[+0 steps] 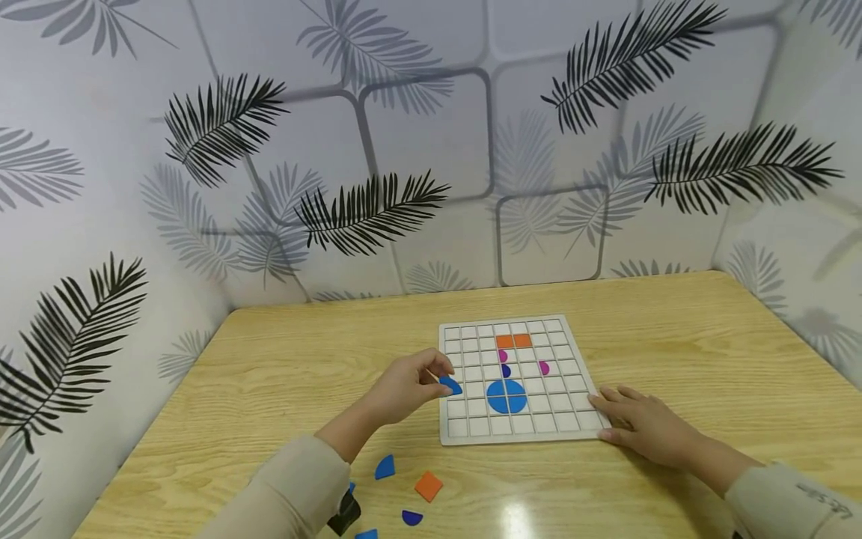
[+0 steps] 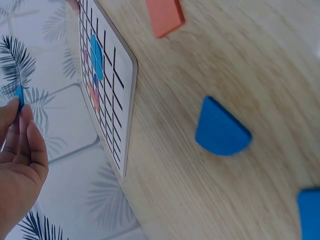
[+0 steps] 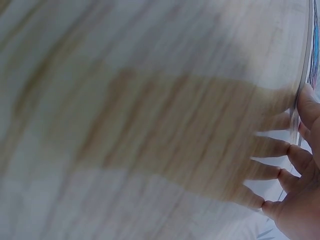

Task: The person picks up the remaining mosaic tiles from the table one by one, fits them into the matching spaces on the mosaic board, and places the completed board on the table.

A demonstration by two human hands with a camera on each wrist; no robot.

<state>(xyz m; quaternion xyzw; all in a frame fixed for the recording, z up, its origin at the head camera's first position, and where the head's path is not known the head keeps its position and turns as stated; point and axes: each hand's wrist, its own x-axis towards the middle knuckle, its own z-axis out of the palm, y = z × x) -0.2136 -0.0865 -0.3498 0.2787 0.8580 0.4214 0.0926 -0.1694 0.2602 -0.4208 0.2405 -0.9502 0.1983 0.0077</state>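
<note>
My left hand [image 1: 407, 385] pinches a blue quarter-circle tile [image 1: 451, 386] between thumb and fingers, over the left edge of a white grid board [image 1: 562, 423]. In the left wrist view, the same tile [image 2: 20, 97] appears edge-on at the fingertips. My right hand [image 1: 643, 425] rests at the board's lower right corner, fingers spread and touching its edge. On the board lie a blue circle [image 1: 497, 388] of quarter tiles, two orange squares [image 1: 505, 341], two magenta half-circles [image 1: 545, 368] and a dark purple half-circle [image 1: 506, 371].
Loose on the wooden table [image 1: 323, 344], nearer me, are a blue quarter-circle [image 1: 385, 468], an orange square [image 1: 429, 486], a purple half-circle [image 1: 412, 517] and a blue piece [image 1: 367, 534] cut off by the frame. A patterned wall [image 1: 431, 150] stands behind the table.
</note>
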